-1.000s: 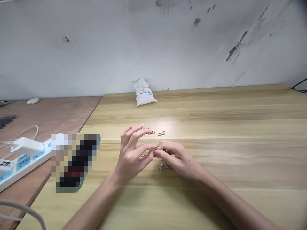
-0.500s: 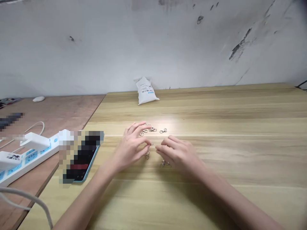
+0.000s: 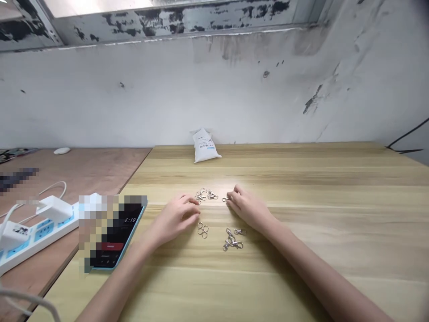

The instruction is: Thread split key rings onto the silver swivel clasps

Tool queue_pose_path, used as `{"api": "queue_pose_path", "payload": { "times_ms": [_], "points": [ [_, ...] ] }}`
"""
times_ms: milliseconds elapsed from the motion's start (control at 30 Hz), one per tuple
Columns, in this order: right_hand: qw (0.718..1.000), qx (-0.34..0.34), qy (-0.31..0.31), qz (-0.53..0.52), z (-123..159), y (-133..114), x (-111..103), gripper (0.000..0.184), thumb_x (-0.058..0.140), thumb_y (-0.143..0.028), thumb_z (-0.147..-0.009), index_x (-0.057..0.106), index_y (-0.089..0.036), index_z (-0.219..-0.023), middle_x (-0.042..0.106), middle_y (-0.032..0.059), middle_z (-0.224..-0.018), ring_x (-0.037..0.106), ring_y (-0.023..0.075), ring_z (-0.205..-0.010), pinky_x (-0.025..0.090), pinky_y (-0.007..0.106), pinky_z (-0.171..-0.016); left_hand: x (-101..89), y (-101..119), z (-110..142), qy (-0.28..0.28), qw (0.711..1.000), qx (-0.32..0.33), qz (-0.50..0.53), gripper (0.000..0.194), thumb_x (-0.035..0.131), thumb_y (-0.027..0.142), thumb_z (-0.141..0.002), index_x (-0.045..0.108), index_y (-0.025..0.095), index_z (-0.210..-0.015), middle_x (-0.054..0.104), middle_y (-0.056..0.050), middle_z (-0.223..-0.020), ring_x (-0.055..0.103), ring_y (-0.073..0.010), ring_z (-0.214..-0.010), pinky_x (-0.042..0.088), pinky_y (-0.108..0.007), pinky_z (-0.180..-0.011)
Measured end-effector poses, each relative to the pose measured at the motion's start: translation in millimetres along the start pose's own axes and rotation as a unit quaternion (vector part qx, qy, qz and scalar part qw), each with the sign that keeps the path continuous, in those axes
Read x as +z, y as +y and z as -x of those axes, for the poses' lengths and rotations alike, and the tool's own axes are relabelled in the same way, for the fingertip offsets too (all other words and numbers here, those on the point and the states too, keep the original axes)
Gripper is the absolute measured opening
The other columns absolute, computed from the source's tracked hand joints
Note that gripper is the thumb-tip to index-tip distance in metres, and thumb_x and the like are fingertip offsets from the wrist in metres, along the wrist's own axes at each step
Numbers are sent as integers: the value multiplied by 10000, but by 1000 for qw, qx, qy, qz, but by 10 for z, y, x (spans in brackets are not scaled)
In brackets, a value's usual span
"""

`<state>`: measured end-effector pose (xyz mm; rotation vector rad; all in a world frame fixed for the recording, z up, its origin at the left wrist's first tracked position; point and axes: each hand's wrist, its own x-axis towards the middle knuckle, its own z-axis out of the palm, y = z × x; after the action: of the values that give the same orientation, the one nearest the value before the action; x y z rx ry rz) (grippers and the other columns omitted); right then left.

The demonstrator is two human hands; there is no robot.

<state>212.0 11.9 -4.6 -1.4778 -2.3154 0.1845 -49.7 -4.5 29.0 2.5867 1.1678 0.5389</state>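
Observation:
My right hand [image 3: 250,209] is at the back of the work area, its fingertips closed on a small silver swivel clasp [image 3: 225,199] whose hook end sticks out to the left. My left hand [image 3: 177,217] hovers open with fingers curved and thumb apart, nothing seen between them. Just beyond its fingertips lies a group of silver clasps with rings [image 3: 201,196], and another small cluster of them [image 3: 212,195] sits to the right. Several loose split rings [image 3: 203,230] lie near the left thumb. Several swivel clasps [image 3: 232,241] lie in a pile nearer me, below the right hand.
A white labelled plastic bag [image 3: 205,147] stands at the table's back edge near the wall. To the left, a phone [image 3: 119,237] lies by a white power strip [image 3: 43,228] with plugged-in chargers and cables [image 3: 30,297]. A lower brown surface [image 3: 100,165] adjoins the wooden table.
My hands have moved apart from the middle. The right hand has gone to the clasp at the back, the left has drawn back and opened. The view has tilted up.

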Motion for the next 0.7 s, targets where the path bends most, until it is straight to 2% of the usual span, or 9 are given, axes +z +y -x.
{"api": "queue_pose_path", "payload": {
  "times_ms": [67, 200, 300, 367, 433, 533, 600, 700],
  "points": [
    [1000, -6, 4, -13, -15, 9, 32, 209, 470, -194, -963, 669, -146, -921, 638, 91, -940, 606, 166, -729, 370, 261, -578, -30, -4, -94, 3, 1000, -3, -1, 153, 551, 189, -900, 695, 222, -860, 677, -49, -1026, 617, -208, -977, 501, -363, -842],
    [998, -12, 13, -68, 32, -1, 36, 196, 472, -205, -960, 652, -168, -889, 658, 52, -887, 602, 145, -705, 420, 254, -613, 40, 64, -243, 34, 998, 1, 45, 152, 555, 190, -894, 697, 220, -847, 696, -43, -982, 637, -203, -950, 496, -344, -829],
    [980, 4, 8, -199, 67, -78, 4, 233, 475, -283, -972, 668, -174, -901, 670, 29, -803, 611, 138, -692, 457, 238, -614, 139, 153, -299, 47, 996, -5, 79, 142, 566, 215, -904, 701, 231, -942, 697, -45, -1023, 631, -208, -994, 466, -359, -878],
    [931, 38, -4, -363, 77, -161, -4, 277, 518, -373, -952, 702, -170, -908, 662, 26, -760, 597, 136, -657, 462, 236, -585, 171, 209, -312, 54, 993, -19, 102, 154, 574, 245, -912, 702, 237, -998, 694, -46, -1040, 623, -212, -1014, 444, -364, -900],
    [861, 78, -10, -502, 82, -247, 10, 311, 598, -453, -893, 740, -176, -911, 644, 26, -758, 558, 127, -611, 453, 240, -542, 167, 249, -309, 59, 987, -38, 145, 150, 579, 266, -916, 710, 236, -982, 696, -39, -1006, 625, -204, -985, 438, -353, -900],
    [785, 139, 2, -603, 90, -350, 49, 344, 697, -508, -799, 774, -190, -907, 611, 24, -755, 499, 107, -572, 434, 232, -492, 133, 276, -279, 67, 964, -87, 243, 164, 577, 290, -922, 715, 216, -873, 698, -27, -937, 634, -183, -924, 457, -318, -870],
    [748, 181, 7, -639, 97, -399, 65, 358, 734, -517, -759, 785, -189, -893, 600, 26, -736, 470, 96, -564, 414, 218, -475, 120, 279, -257, 65, 944, -114, 303, 162, 588, 295, -915, 714, 210, -860, 697, -29, -949, 636, -180, -934, 465, -306, -871],
    [722, 215, 4, -658, 107, -458, 67, 360, 755, -517, -737, 794, -195, -894, 618, 38, -764, 431, 80, -555, 376, 200, -457, 134, 285, -242, 56, 927, -120, 350, 124, 613, 280, -898, 715, 212, -915, 690, -32, -978, 633, -179, -954, 463, -307, -886]
  ]
}}
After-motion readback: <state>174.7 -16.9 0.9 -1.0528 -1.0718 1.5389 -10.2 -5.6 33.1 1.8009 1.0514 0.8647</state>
